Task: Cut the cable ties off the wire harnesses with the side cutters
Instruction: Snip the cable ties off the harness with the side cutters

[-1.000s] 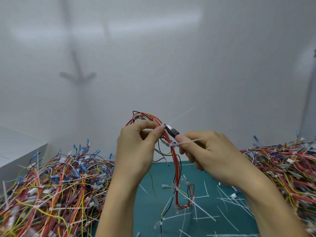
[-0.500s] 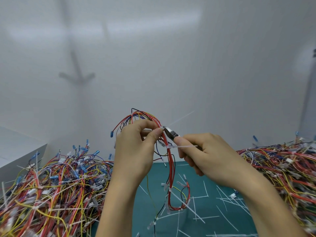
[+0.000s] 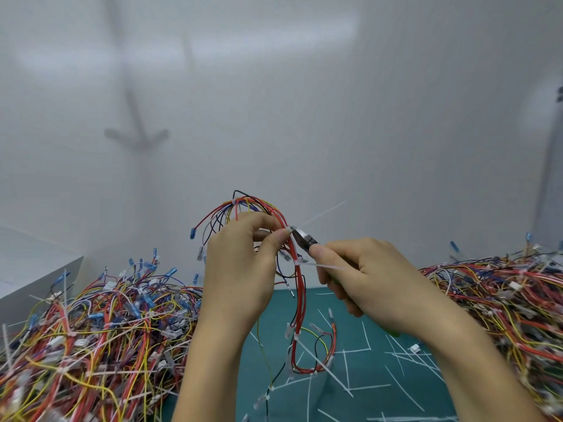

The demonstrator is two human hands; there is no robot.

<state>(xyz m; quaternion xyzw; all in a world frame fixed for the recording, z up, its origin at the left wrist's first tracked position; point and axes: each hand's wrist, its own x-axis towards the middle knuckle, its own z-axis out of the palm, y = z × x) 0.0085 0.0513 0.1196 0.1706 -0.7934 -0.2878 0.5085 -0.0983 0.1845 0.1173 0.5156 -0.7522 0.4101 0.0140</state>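
Note:
My left hand (image 3: 240,269) pinches a wire harness (image 3: 300,300) of red, yellow and black wires, held up above the green mat (image 3: 365,376). A white cable tie (image 3: 323,213) sits on the bundle just at my left thumb tip, its tail sticking up to the right. My right hand (image 3: 374,284) grips the side cutters (image 3: 303,236), whose metal jaws touch that tie. A second white tie (image 3: 316,264) crosses the bundle lower down, its tail lying over my right fingers. The cutter handles are hidden in my palm.
A large heap of tied harnesses (image 3: 97,330) fills the left side, another heap (image 3: 502,300) the right. Several cut white tie pieces (image 3: 393,357) lie scattered on the mat. A white box (image 3: 33,275) stands at the far left. A pale wall is behind.
Both hands and the harness have risen slightly, and the cutter jaws have moved up along the bundle to the upper tie. The harness loop has spread wider on the left.

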